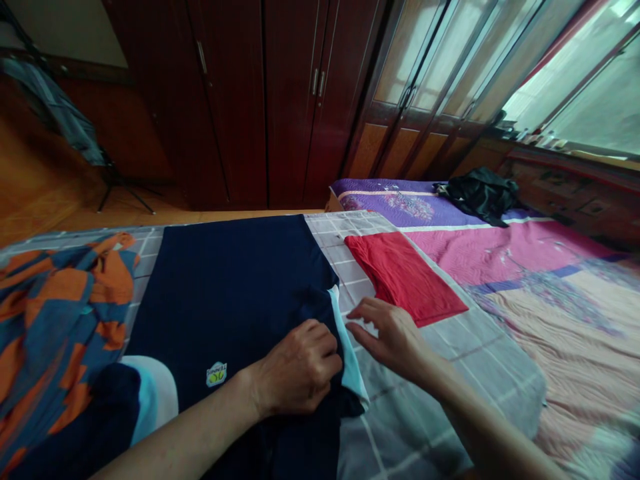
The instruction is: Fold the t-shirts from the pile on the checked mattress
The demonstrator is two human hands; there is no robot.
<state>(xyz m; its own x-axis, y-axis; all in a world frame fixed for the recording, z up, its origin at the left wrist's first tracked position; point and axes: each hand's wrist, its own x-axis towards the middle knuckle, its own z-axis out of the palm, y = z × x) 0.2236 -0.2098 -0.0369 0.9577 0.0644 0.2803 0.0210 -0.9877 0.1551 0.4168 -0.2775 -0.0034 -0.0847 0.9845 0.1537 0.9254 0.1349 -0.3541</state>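
The left hand (296,370) lies on the edge of a navy shirt (225,300), and this shirt is spread flat on a grey checked sheet (440,373). Its fingers are together and curled, and they are clamped on the cloth of this edge, close to a light blue strip (351,363) that shows from under the shirt. The right hand (390,340) is just beside the same edge, above the sheet. Its fingers (363,308) are apart, and their tips are very near the strip, but I cannot tell if they touch it. A small badge (217,374) sits on the shirt, to the left of the left hand. Left of the shirt lies an orange and blue cloth (60,313). A folded red cloth (403,277) is on the sheet, just past the right hand. Farther away, a black cloth (480,193) lies on purple bedding (385,200), near a pink quilt (520,257). At the back are a dark wood wardrobe (235,100) and a window (585,80).
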